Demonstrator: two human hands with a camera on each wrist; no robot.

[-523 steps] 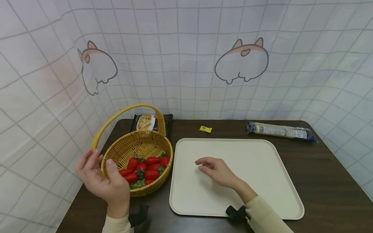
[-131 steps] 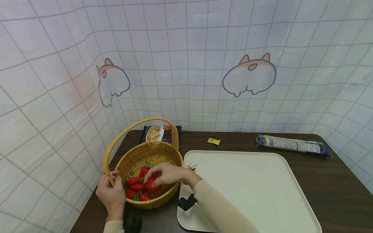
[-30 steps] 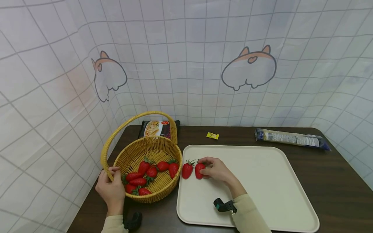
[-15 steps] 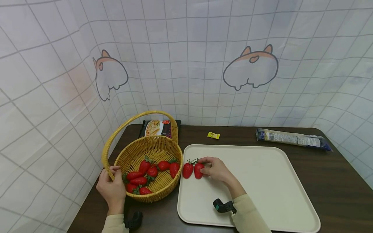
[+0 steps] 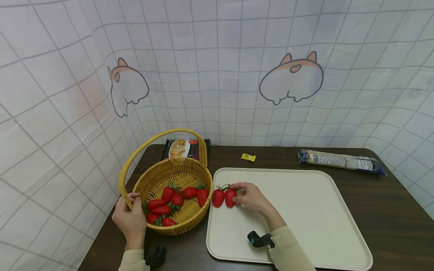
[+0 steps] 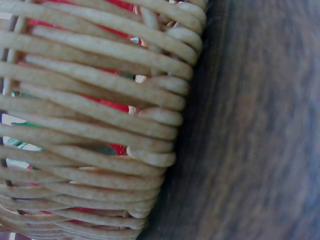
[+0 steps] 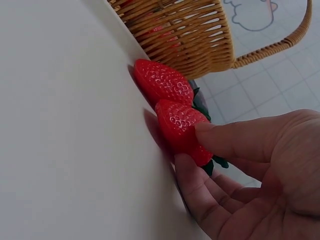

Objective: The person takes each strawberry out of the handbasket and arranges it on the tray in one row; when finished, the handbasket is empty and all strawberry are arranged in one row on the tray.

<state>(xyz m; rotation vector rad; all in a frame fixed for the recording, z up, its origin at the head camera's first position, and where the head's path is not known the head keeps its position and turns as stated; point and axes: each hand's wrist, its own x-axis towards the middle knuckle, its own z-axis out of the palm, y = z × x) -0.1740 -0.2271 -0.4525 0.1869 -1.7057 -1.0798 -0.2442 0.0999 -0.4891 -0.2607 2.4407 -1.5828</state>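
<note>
My left hand (image 5: 130, 218) grips the yellow wicker basket (image 5: 179, 228) where its handle meets the rim at the left side. In the left wrist view only the basket's woven wall (image 6: 95, 115) shows, with red glimpses through the gaps. My right hand (image 5: 252, 197) pinches a red strawberry (image 5: 230, 198) between thumb and fingers, low over the cream tray (image 5: 291, 218). Right beside it on the tray lies another strawberry (image 5: 218, 198), leaves pointing away from me. In the right wrist view, the pinched strawberry (image 7: 177, 122) overlaps its neighbour (image 7: 162, 82). Several more strawberries (image 5: 168, 194) lie inside the basket.
Behind the basket is a black food packet (image 5: 183, 149). A small yellow wrapped sweet (image 5: 248, 157) lies beyond the tray, and a long blue-ended packet (image 5: 340, 162) at the back right. A white gridded cloth (image 5: 230, 75) surrounds the dark table (image 5: 386, 210).
Since the earliest frame, my left hand has taken hold of the basket and two strawberries have come onto the tray. Lately the pinched one has shifted slightly left, closer to the other.
</note>
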